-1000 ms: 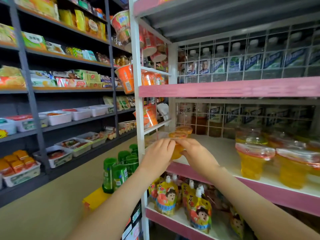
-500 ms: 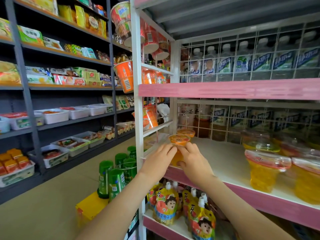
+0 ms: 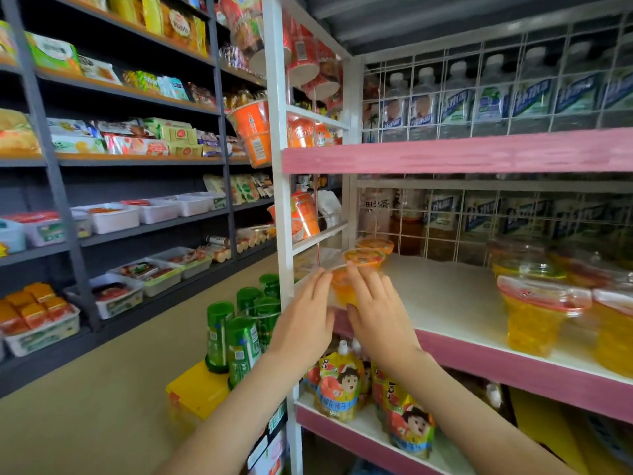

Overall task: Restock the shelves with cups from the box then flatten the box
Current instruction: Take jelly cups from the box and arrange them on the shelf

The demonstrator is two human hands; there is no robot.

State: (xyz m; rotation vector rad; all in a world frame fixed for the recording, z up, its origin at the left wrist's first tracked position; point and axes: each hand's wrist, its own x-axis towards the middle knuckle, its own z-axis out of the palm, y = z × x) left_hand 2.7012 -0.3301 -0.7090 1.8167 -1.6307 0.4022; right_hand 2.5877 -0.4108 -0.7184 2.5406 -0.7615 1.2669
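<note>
A small orange jelly cup (image 3: 342, 287) stands at the front left corner of the white shelf with a pink front edge (image 3: 513, 368). My left hand (image 3: 305, 320) touches its left side with straight fingers. On its right side my right hand (image 3: 378, 310) has fingers up along the cup and the thumb curled at its base. Two more orange cups (image 3: 364, 257) stand in a row right behind it. Larger yellow jelly cups (image 3: 534, 313) fill the shelf's right end. No box can be picked out with certainty.
A white upright post (image 3: 284, 234) stands just left of my hands. Drink pouches (image 3: 339, 385) fill the shelf below. Green bottles (image 3: 239, 337) on a yellow crate (image 3: 195, 389) stand in the aisle. A wire grid (image 3: 479, 217) backs the shelf; dark snack shelves (image 3: 137, 228) line the left.
Both hands have brought the cup down and forward to the shelf's front left corner, in front of the other two cups. My view has moved closer.
</note>
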